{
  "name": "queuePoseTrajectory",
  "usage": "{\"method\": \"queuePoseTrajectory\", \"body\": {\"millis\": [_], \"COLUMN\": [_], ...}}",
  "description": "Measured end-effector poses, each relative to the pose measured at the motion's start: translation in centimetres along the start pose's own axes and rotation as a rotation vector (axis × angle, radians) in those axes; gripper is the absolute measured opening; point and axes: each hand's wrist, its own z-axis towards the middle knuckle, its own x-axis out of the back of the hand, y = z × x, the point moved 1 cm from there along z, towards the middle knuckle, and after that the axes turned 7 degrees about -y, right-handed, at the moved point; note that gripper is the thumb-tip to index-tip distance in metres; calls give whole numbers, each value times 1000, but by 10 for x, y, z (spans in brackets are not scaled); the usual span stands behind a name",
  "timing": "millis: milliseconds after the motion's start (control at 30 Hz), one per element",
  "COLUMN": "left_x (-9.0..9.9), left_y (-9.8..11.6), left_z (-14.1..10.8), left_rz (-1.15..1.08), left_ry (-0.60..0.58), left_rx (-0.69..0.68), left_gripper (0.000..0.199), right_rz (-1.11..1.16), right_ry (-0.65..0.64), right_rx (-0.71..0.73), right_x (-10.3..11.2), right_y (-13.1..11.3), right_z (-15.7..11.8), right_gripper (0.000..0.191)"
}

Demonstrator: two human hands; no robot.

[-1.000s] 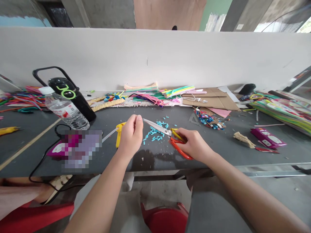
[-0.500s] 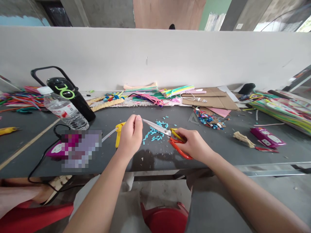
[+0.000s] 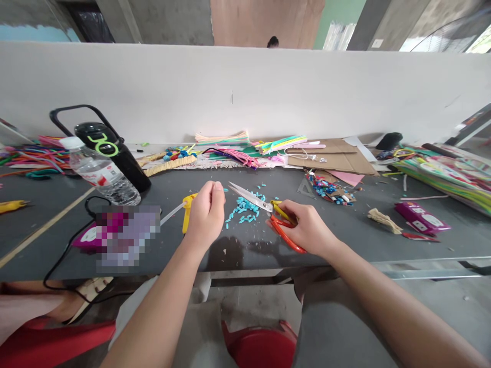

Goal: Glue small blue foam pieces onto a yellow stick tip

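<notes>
My right hand [image 3: 303,225] is closed round the red and yellow handles of a pair of scissors [image 3: 255,199]. The blades are slightly parted and point left, their tips just right of my left hand [image 3: 209,212]. That hand is closed in a pinch; a tiny blue bit shows at its fingertips, too small to make out. Small blue pieces [image 3: 247,207] lie scattered on the dark table [image 3: 238,248] beneath the blades. Left of my left hand is a yellow glue gun [image 3: 186,212] with a pale stick in it.
A water bottle [image 3: 105,171] and black flask [image 3: 128,163] stand at left, near a purple box [image 3: 90,237] and cable. Pipe cleaner bundles [image 3: 222,137] and cardboard [image 3: 333,156] line the back. Another purple box [image 3: 422,217] lies right; a person's foot is at lower left.
The scissors have moved slightly right, away from my left fingertips, and their blades have parted a little. My left hand has hardly moved.
</notes>
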Motion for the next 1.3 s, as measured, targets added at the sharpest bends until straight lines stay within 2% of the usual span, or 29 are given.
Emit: {"method": "queuePoseTrajectory", "body": {"millis": [300, 700, 1033, 1300], "left_x": [-1, 0, 0, 0], "left_y": [0, 3, -1, -1], "left_z": [0, -1, -1, 0], "left_rz": [4, 46, 58, 101], "left_ry": [-5, -18, -23, -24], "left_rx": [-14, -22, -29, -55], "left_gripper": [37, 37, 31, 30], "right_rz": [-40, -47, 16, -12], "right_ry": [-54, -70, -19, -44], "right_rx": [-31, -25, -5, 1], "right_x": [1, 0, 0, 3], "right_y": [1, 3, 2, 3], "right_z": [0, 1, -1, 0], "right_gripper": [18, 21, 28, 22]}}
